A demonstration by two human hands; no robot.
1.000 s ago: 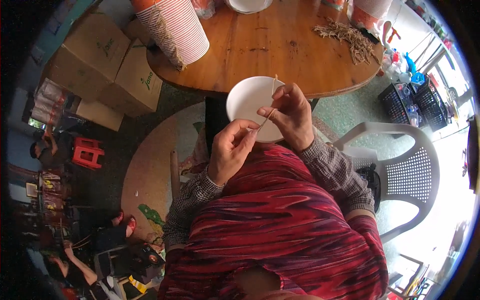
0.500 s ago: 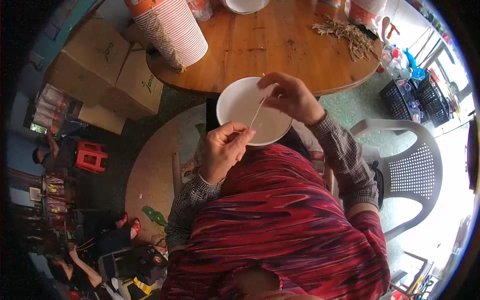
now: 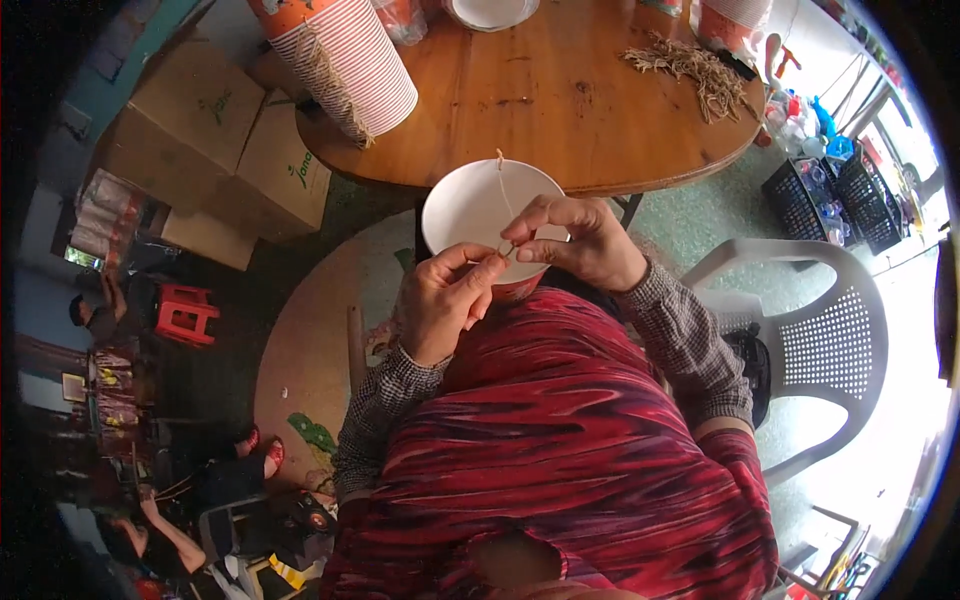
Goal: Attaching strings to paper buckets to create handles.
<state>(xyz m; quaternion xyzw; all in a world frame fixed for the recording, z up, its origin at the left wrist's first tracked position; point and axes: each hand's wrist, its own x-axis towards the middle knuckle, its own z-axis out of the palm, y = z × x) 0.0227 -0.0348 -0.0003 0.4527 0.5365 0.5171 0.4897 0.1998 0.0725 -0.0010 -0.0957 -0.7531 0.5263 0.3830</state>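
A large paper cup (image 3: 455, 208) with a white inside and some red on its outer side stands at my lap, its mouth facing up. From a knot at its far rim a thin beige string (image 3: 502, 185) runs across the opening to my fingers. My left hand (image 3: 445, 298) pinches the string near the cup's near rim. Close against it, my right hand (image 3: 590, 245) grips the same string between thumb and forefinger, where a small loop shows. My fingers hide part of the cup's right and near rim.
On the wooden table (image 3: 540, 120) stand a tall stack of paper cups (image 3: 355, 75) with strings hanging down it, a white bowl (image 3: 492, 10) and a heap of strings (image 3: 700, 78). A grey plastic chair (image 3: 860, 300) is at right, cardboard boxes (image 3: 190, 130) at left. Another person (image 3: 180, 540) sits lower left.
My right hand has come down from above the cup to meet my left hand at the string. The cup has shifted slightly left, and its far-rim knot now shows.
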